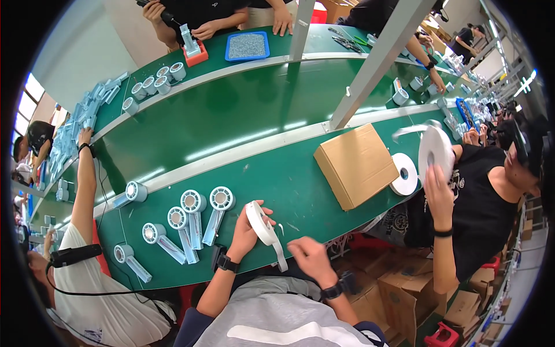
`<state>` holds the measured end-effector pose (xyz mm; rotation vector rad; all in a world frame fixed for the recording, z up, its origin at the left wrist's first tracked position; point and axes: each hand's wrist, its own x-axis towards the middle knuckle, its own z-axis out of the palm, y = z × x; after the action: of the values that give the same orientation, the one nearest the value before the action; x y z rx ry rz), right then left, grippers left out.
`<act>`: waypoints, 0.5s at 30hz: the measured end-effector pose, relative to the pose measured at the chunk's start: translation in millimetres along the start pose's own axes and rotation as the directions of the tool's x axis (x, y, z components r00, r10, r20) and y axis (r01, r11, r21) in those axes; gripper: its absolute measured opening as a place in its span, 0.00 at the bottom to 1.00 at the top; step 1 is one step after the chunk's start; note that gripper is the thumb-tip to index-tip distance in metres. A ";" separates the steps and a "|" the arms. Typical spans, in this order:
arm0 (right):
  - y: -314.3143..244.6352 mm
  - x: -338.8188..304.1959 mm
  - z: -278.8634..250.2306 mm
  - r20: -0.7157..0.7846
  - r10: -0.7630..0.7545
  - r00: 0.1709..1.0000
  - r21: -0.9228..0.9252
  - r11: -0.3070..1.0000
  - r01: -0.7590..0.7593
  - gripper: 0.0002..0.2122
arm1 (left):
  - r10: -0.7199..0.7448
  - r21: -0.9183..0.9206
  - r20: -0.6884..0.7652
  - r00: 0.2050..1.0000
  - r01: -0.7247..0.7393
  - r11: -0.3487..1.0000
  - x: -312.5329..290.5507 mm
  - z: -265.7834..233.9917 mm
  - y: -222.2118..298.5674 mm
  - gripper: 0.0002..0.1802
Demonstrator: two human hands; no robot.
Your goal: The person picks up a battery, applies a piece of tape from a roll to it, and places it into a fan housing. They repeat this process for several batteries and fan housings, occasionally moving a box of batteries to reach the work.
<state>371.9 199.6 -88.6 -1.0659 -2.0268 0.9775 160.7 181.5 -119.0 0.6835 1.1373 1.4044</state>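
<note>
My left hand [245, 236] is closed round a roll of white tape [258, 222], held above the near edge of the green table. A loose strip of the tape [280, 258] hangs from the roll toward my right hand. My right hand [313, 258] is just right of that strip, slightly blurred, its fingers curled in and apart from the roll. Whether anything small is pinched there is hidden. Left of my left hand lie several light-blue handheld fan bodies with round heads and flat handles, the nearest fan body [217, 216] beside my fingers.
A brown cardboard box [355, 168] stands right of centre, beside a flat white tape roll [403, 174]. A co-worker at right holds a large white roll [436, 153]. Another person's arm [85, 185] reaches across at left. A metal post [376, 69] rises beyond the box.
</note>
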 end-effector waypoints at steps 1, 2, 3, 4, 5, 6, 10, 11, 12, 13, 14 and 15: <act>-2.0 6.6 -16.5 -0.089 0.076 0.993 0.032 0.997 -0.074 0.06 | 0.009 -0.015 -0.003 1.000 -0.009 1.000 1.3 0.0 -1.3 0.24; -5.7 21.8 -41.4 -0.216 0.077 0.973 -0.062 0.994 -0.092 0.08 | 0.017 -0.029 -0.016 1.000 -0.018 0.999 0.0 -0.5 -2.0 0.23; 3.0 34.9 -63.6 -0.380 0.081 0.921 -0.142 0.979 -0.145 0.09 | 0.025 -0.041 -0.029 0.999 -0.026 0.999 -3.4 -2.0 -3.8 0.23; 20.0 48.3 -88.3 -0.533 0.036 0.845 -0.200 0.965 -0.167 0.07 | 0.025 -0.046 -0.040 0.999 -0.027 0.999 -7.0 -3.9 -6.2 0.23; 37.3 66.1 -113.9 -0.617 0.082 0.782 -0.116 0.974 -0.193 0.09 | 0.047 -0.031 -0.031 0.998 -0.048 0.998 -8.9 -5.2 -7.4 0.23; 71.5 77.8 -142.5 -0.650 0.048 0.759 -0.234 0.937 -0.259 0.11 | 0.068 -0.019 -0.003 0.998 -0.068 0.997 -6.0 -3.2 -8.1 0.23; 175.6 121.9 -212.7 -0.540 0.106 0.835 -0.342 0.879 -0.333 0.15 | 0.056 -0.042 0.038 0.998 -0.055 0.998 8.5 11.2 -12.8 0.23; 176.8 129.5 -215.1 -0.371 0.464 0.804 0.120 0.883 -0.454 0.16 | 0.046 -0.055 0.035 0.998 -0.044 0.998 12.4 12.0 -12.6 0.23; 178.9 129.1 -211.7 -0.373 0.463 0.804 0.120 0.883 -0.453 0.16 | 0.046 -0.056 0.037 0.998 -0.044 0.997 13.3 11.2 -12.5 0.23; 174.9 123.0 -200.3 -0.444 0.411 0.797 0.075 0.903 -0.424 0.17 | 0.073 -0.037 0.010 0.997 -0.073 0.997 9.0 9.9 -15.4 0.23; 170.4 115.6 -187.9 -0.511 0.355 0.783 0.028 0.917 -0.397 0.17 | 0.099 -0.017 -0.015 0.995 -0.099 0.995 5.3 8.8 -18.0 0.22; 166.7 107.8 -179.8 -0.575 0.295 0.763 -0.021 0.927 -0.374 0.18 | 0.124 0.006 -0.036 0.992 -0.124 0.992 3.1 9.7 -20.3 0.22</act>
<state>529.2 414.9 -113.6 -1.6152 -1.4467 0.5841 177.0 184.5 -134.6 0.7443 1.1421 1.5259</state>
